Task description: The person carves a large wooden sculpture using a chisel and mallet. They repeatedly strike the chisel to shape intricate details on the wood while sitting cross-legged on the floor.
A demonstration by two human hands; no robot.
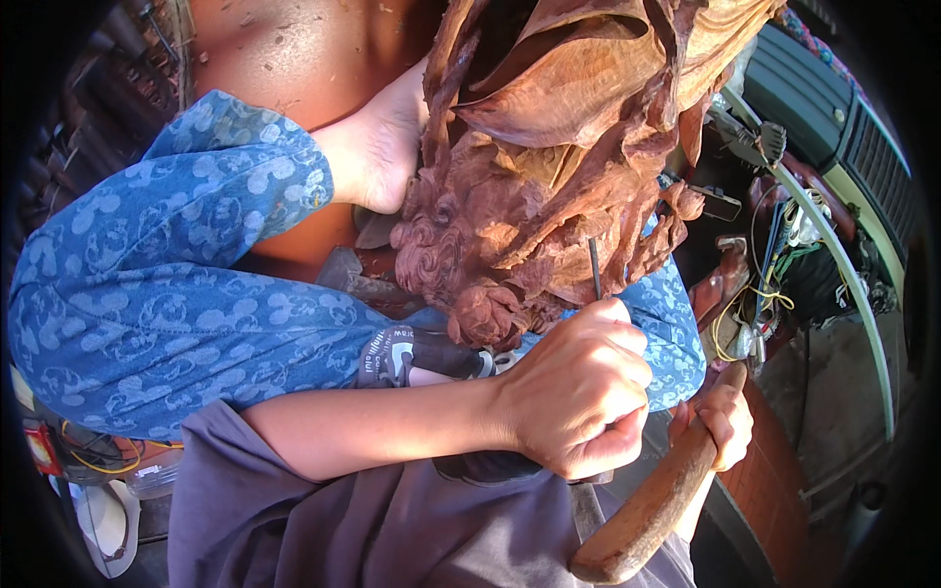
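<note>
A large reddish-brown wood carving (549,186) with curling folds and a rose-like knob stands between my legs. My left hand (578,392) is closed in a fist around a carving chisel (594,267). The chisel's thin dark shaft sticks out above the fist and reaches the lower right part of the carving. Most of its handle is hidden in my fingers. To the right and lower, my right hand (725,423) grips a wooden mallet (647,505), a thick worn club that slants down toward my lap. The mallet is apart from the chisel.
My bare foot (377,147) rests against the carving's left side. Right of it lie tangled cords (774,304), a wire brush (750,142) and a dark green case (804,88). A white shoe-like object (106,524) sits at lower left. Wood chips dot the orange surface (284,59).
</note>
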